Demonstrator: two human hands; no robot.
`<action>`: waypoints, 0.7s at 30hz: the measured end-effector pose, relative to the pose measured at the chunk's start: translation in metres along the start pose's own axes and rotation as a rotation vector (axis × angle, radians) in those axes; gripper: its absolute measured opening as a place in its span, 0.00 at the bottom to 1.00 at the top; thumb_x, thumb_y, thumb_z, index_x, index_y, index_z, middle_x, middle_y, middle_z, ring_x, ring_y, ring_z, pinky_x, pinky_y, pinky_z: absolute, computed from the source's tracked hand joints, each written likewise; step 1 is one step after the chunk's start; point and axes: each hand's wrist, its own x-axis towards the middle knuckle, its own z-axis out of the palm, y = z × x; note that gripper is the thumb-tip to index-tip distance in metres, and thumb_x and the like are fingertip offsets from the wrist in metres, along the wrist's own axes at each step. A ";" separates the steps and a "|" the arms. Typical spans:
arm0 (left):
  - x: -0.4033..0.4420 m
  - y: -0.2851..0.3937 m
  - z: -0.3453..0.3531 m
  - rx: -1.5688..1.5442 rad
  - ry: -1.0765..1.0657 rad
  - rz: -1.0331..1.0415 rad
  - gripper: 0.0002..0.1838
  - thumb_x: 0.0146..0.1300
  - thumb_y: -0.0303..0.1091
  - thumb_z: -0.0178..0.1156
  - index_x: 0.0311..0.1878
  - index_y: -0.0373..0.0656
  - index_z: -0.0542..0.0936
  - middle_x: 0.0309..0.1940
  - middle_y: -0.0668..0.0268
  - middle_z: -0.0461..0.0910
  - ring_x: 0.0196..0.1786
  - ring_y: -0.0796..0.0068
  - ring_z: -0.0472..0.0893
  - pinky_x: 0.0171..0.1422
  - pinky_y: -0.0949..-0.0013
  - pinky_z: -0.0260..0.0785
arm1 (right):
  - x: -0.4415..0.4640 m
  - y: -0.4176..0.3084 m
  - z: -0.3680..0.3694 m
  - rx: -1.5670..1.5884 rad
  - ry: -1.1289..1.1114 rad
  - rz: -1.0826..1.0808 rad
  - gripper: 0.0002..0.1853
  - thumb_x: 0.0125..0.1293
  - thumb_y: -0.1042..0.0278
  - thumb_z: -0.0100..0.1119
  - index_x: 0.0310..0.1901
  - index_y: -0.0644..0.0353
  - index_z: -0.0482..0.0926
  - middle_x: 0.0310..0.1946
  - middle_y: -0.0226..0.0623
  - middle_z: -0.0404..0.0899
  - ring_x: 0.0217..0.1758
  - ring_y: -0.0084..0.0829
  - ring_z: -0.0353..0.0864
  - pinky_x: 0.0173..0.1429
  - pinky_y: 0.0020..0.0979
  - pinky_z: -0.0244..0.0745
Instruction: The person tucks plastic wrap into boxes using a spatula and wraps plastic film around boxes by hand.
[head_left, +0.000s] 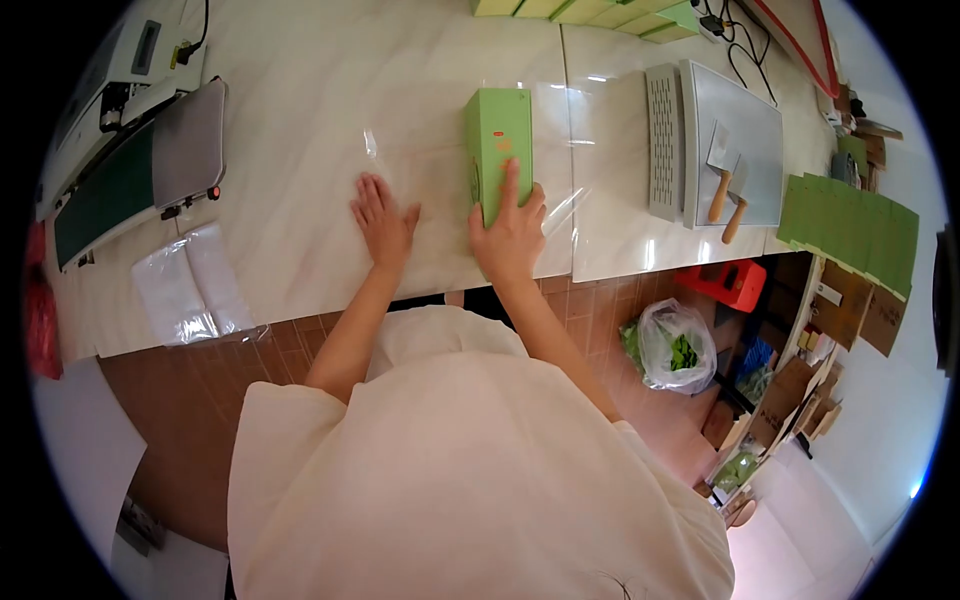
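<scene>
A closed green box (pixel 503 130) with small red and orange marks lies on the pale, marbled table (pixel 290 130). My right hand (pixel 510 232) is at the near end of this box, its index finger stretched along the top and the thumb at the left side, so it grips that end. To the left of the box, my left hand (pixel 385 225) rests flat on the table with its fingers apart and nothing in it.
At the left stand a machine with a green belt (pixel 110 200) and clear plastic bags (pixel 190 285). On the right lies a metal plate device (pixel 735 140) with two wooden-handled scrapers (pixel 718 196). Green boxes (pixel 600 12) line the back; green sheets (pixel 850 225) hang right.
</scene>
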 end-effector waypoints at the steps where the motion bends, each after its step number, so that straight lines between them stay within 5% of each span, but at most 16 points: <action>1: 0.000 0.000 0.000 0.002 0.001 -0.006 0.45 0.64 0.50 0.61 0.75 0.35 0.53 0.77 0.50 0.48 0.80 0.52 0.46 0.80 0.45 0.38 | 0.000 0.000 0.000 0.007 0.012 -0.005 0.48 0.53 0.60 0.67 0.76 0.48 0.53 0.56 0.57 0.63 0.48 0.52 0.72 0.33 0.42 0.80; 4: 0.005 0.008 0.000 0.014 -0.053 0.098 0.39 0.67 0.43 0.59 0.75 0.38 0.54 0.76 0.47 0.50 0.79 0.48 0.47 0.79 0.40 0.37 | 0.000 0.000 0.001 0.037 0.000 0.006 0.48 0.54 0.60 0.66 0.76 0.49 0.53 0.56 0.58 0.63 0.48 0.52 0.72 0.33 0.43 0.81; 10: 0.018 0.021 0.001 -0.105 -0.043 0.253 0.41 0.62 0.29 0.63 0.76 0.41 0.55 0.72 0.46 0.56 0.74 0.46 0.56 0.77 0.48 0.47 | 0.000 -0.002 -0.002 0.054 -0.060 0.057 0.45 0.57 0.59 0.64 0.76 0.49 0.53 0.57 0.54 0.63 0.52 0.52 0.72 0.41 0.46 0.80; 13: 0.026 0.035 -0.007 -0.280 -0.001 0.160 0.43 0.59 0.24 0.64 0.75 0.42 0.55 0.68 0.48 0.62 0.67 0.53 0.66 0.70 0.56 0.60 | 0.000 -0.001 -0.003 0.065 -0.058 0.049 0.46 0.57 0.59 0.65 0.76 0.50 0.53 0.57 0.54 0.63 0.52 0.52 0.72 0.41 0.46 0.80; 15: 0.030 0.044 -0.017 -0.755 0.001 -0.182 0.42 0.59 0.26 0.65 0.75 0.41 0.54 0.64 0.50 0.66 0.57 0.60 0.75 0.61 0.62 0.69 | 0.000 -0.001 -0.003 0.074 -0.042 0.047 0.46 0.57 0.59 0.65 0.76 0.50 0.53 0.57 0.54 0.63 0.53 0.52 0.71 0.41 0.45 0.80; 18: 0.030 0.045 -0.037 -0.829 -0.045 -0.410 0.40 0.60 0.29 0.66 0.72 0.37 0.56 0.56 0.54 0.75 0.47 0.69 0.81 0.53 0.67 0.73 | -0.001 0.002 0.000 0.101 0.002 0.032 0.46 0.56 0.59 0.65 0.76 0.50 0.53 0.57 0.55 0.63 0.53 0.52 0.72 0.40 0.45 0.80; 21: 0.009 0.010 -0.025 -0.774 -0.155 -0.336 0.32 0.61 0.32 0.68 0.65 0.36 0.66 0.43 0.59 0.82 0.37 0.74 0.82 0.47 0.68 0.75 | 0.000 0.003 -0.001 0.117 0.020 0.028 0.46 0.56 0.60 0.66 0.75 0.50 0.54 0.57 0.55 0.64 0.54 0.52 0.73 0.40 0.45 0.80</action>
